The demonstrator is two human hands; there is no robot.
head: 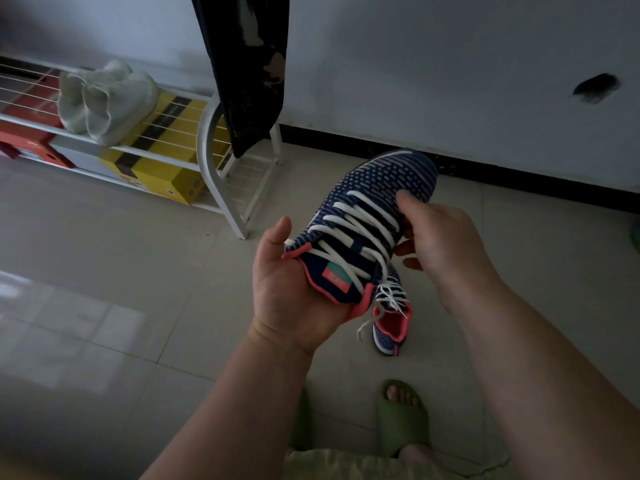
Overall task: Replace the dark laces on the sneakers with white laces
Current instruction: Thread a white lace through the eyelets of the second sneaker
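Note:
A navy knit sneaker (384,181) with pink trim is held in the air, toe pointing away. White laces (356,230) cross its eyelets, and a loose lace end (367,323) dangles below the heel. My left hand (294,292) cups the heel and collar from underneath. My right hand (440,237) grips the right side of the shoe, thumb on top near the laces. A second matching sneaker (393,323) with white laces lies on the floor tiles behind the held one, partly hidden.
A white wire shoe rack (214,174) stands at the left with pale sneakers (107,102) on top and yellow and red boxes (166,174) below. A dark cloth (249,64) hangs by the wall. My foot in a green slipper (401,414) is below.

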